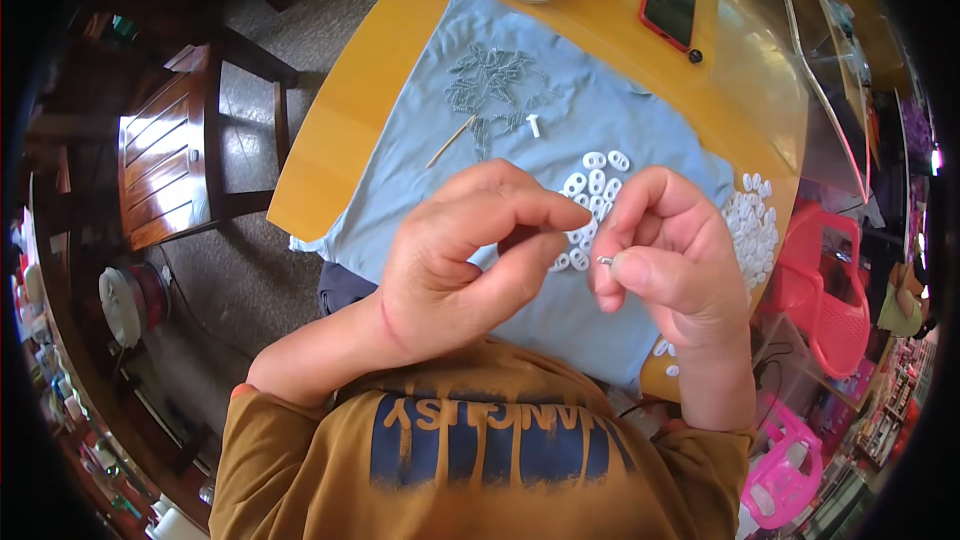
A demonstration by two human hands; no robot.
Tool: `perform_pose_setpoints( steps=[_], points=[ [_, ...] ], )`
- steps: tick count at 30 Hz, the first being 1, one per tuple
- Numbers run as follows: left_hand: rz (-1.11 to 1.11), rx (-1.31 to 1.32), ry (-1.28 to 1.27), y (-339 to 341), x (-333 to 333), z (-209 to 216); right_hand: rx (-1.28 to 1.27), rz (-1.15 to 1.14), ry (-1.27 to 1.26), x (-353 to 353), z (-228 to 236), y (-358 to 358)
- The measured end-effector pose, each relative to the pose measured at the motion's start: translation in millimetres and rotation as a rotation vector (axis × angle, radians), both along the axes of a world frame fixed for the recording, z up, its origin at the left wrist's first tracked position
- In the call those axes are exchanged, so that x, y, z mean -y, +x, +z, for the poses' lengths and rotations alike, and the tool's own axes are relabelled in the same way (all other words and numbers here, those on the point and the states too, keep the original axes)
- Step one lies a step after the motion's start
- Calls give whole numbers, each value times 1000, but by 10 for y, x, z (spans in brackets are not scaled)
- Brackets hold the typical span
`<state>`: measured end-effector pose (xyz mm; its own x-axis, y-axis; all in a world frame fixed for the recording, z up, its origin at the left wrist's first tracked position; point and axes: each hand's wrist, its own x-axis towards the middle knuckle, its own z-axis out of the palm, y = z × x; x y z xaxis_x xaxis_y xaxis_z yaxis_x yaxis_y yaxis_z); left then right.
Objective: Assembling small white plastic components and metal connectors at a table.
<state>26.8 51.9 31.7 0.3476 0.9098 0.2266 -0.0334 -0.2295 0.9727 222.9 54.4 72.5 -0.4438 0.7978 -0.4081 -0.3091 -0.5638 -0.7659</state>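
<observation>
Right grip [680, 275] pinches small metal piece [605, 261], partly hidden.

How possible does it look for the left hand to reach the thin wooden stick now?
Probably yes: the left hand looks empty, and nothing visible lies between it and the thin wooden stick on the blue cloth.
</observation>
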Motion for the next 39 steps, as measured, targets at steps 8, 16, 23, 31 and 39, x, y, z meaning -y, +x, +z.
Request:
perform_pose_setpoints(
  steps=[8,16,23,31,39],
  points=[
    [-3,-23,103,57,92,6,16,61,-61,89,-21,6],
    [-7,-51,217,62,131,-36,19,88,-105,100,-42,38],
    [17,-82,255,56,134,-96,48,82,-87,117,-93,24],
    [108,-133,292,78,158,-170,159,27,95,187,-177,-28],
    [31,103,-188,79,189,-215,624,-116,945,290,-359,-160]
  ],
)
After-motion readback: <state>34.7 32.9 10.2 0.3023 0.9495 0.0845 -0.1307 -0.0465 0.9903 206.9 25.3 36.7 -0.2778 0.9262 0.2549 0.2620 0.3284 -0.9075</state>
